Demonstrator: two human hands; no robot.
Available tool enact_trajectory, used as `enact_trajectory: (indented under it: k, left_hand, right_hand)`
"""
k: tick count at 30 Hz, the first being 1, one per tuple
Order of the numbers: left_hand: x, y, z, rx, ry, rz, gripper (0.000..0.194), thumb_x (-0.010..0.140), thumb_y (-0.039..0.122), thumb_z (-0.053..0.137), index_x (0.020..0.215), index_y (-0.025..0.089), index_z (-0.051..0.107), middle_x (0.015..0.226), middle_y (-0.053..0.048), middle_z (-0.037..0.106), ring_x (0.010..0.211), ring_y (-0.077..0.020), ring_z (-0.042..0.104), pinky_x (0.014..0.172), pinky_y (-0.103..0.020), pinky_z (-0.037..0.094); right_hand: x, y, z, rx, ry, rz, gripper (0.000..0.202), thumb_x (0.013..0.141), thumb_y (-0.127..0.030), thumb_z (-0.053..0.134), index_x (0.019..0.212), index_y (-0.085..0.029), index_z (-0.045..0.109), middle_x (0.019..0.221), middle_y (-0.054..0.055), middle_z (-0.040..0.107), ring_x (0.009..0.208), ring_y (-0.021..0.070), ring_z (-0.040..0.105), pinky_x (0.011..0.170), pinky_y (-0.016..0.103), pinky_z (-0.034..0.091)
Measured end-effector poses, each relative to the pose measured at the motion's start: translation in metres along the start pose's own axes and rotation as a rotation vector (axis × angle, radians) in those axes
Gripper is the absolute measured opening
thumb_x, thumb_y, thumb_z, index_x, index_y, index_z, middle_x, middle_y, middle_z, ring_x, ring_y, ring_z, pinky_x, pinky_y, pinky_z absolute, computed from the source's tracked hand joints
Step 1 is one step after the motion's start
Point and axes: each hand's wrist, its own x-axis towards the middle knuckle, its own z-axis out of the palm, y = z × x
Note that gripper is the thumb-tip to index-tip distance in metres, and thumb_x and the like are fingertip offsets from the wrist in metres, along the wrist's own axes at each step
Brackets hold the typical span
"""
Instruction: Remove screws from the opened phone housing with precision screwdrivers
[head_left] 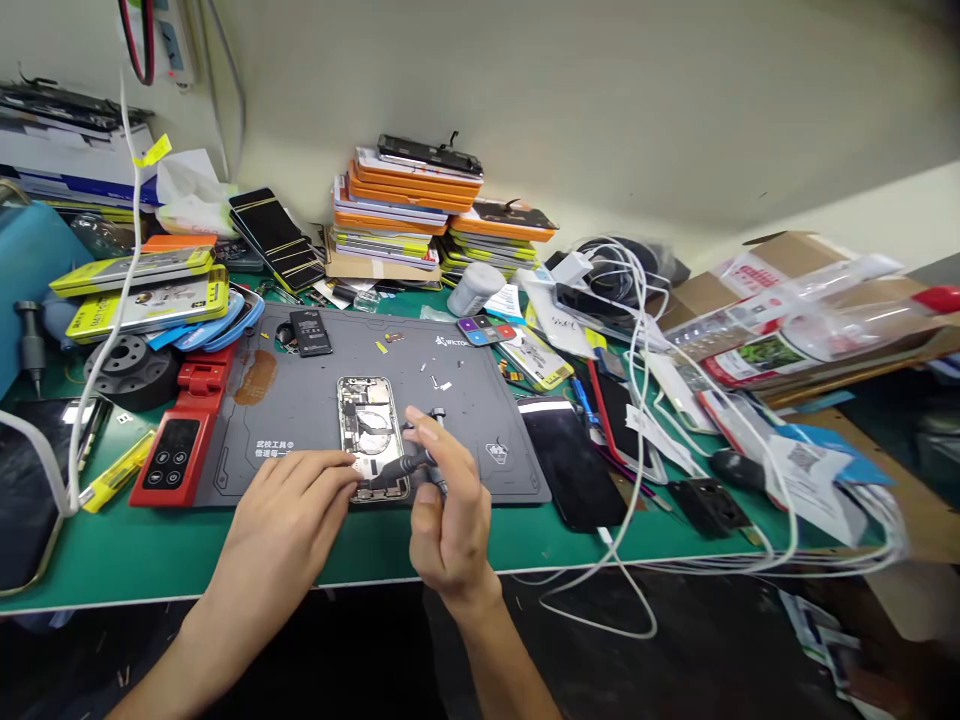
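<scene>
An opened phone body [373, 418] lies on the grey work mat [300, 350], its inner parts showing. My left hand [291, 515] rests at the phone's lower left edge, fingers together, the fingertips touching the frame; anything between them is too small to make out. In my right hand [448, 500] is a dark screwdriver [412, 462], held between thumb and fingers, its shaft slanting left over the lower part of the phone. The tip is hard to tell apart from the phone's parts. A black battery [310, 332] lies at the mat's upper left.
A red device [171, 455] borders the mat's left side. Small parts [444, 384] lie on the mat. To the right are a black phone [574, 465] and looping white cables [637, 400]. Stacked orange boxes [412, 185] stand behind, and cardboard boxes [780, 260] at the right.
</scene>
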Motion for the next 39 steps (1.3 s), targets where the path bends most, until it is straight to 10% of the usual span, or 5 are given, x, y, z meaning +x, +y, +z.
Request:
enact_trajectory:
  k: [12,39]
  left_hand:
    - [0.015,-0.002,0.01,-0.028,0.002,0.006,0.022,0.115,0.035,0.054,0.109,0.024,0.072,0.104,-0.002,0.073,0.09,-0.0195,0.062,0.081,-0.035,0.048]
    - [0.01,0.006,0.01,-0.063,0.029,-0.089,0.027,0.117,0.035,0.049,0.093,0.023,0.056,0.086,0.001,0.065,0.08,-0.0177,0.057,0.077,-0.035,0.044]
  right_hand:
    - [-0.012,-0.002,0.002,0.065,0.039,0.079,0.075,0.105,-0.009,0.063,0.17,-0.025,0.03,0.128,0.014,0.075,0.104,0.0214,0.08,0.082,0.038,0.075]
    - [-0.006,-0.002,-0.006,-0.009,0.031,-0.031,0.069,0.102,-0.007,0.064,0.164,-0.027,0.04,0.116,0.009,0.08,0.1,0.0221,0.079,0.078,0.038,0.074]
